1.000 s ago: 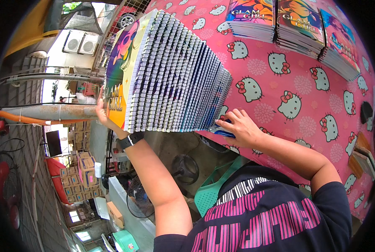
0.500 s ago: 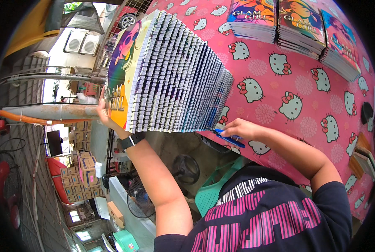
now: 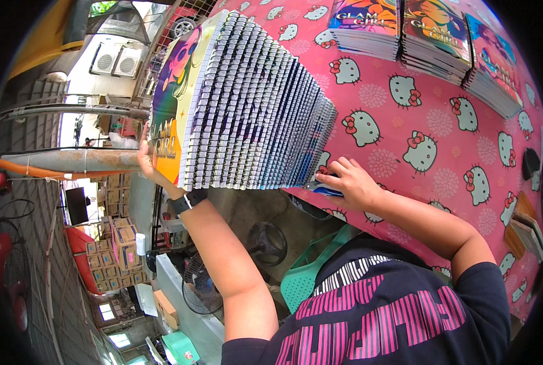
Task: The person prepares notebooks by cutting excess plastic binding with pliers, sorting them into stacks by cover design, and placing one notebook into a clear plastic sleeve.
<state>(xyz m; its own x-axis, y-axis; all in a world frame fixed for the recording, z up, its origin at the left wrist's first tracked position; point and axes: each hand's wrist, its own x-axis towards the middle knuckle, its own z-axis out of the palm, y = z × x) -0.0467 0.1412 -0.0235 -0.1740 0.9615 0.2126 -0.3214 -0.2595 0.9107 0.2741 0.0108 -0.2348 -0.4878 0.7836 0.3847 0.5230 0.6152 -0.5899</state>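
A tall stack of spiral notebooks (image 3: pixel 247 109) leans at the left side of the table, with its coil bindings facing me. Its outermost cover shows a bright illustrated figure. My left hand (image 3: pixel 152 163), with a dark watch on the wrist, presses along that cover's outer edge and steadies the stack; part of its fingers is hidden. At the stack's far right end, low by the table edge, my right hand (image 3: pixel 352 184) is curled over a blue-handled tool (image 3: pixel 328 191). Most of that tool is covered by the fingers, so its kind cannot be made out.
The table has a pink cat-print cover (image 3: pixel 399 128). Three piles of notebooks, one of them a middle pile (image 3: pixel 435 42), lie at the back right. Wooden pieces (image 3: pixel 525 234) sit at the right edge. A green chair (image 3: pixel 302 277) and a fan (image 3: pixel 201 283) stand below.
My right hand has turned and its fingers now spread over the blue-handled tool, hiding more of it, close to the stack's lower end. The stack and my left hand have shifted slightly left.
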